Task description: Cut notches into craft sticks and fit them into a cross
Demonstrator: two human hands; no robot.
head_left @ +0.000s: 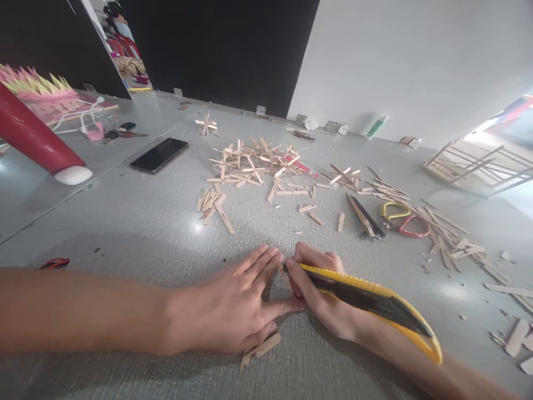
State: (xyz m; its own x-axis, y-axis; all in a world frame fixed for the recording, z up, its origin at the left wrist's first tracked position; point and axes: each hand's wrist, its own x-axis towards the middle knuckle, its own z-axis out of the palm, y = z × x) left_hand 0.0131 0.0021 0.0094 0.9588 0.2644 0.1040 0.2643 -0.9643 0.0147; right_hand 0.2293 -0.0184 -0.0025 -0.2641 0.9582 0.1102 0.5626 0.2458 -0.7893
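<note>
My right hand (320, 294) grips a yellow and black utility knife (370, 294), its handle slanting back over my wrist and its tip end pointing left. My left hand (233, 303) lies flat on the grey table with fingers stretched toward the knife. A small piece of wooden stick (285, 278) shows partly between the two hands, near the knife's tip; the fingers hide most of it. Under the little-finger side and thumb area of my left hand, broken craft stick pieces (267, 345) lie on the table.
Beyond my hands lies a scattered pile of craft sticks (258, 161), some in star shapes. A phone (160, 154) and red tube (37, 133) are left. Rightward are looped yellow and red handles (397, 218), more sticks (449, 239) and a stick frame (478, 166).
</note>
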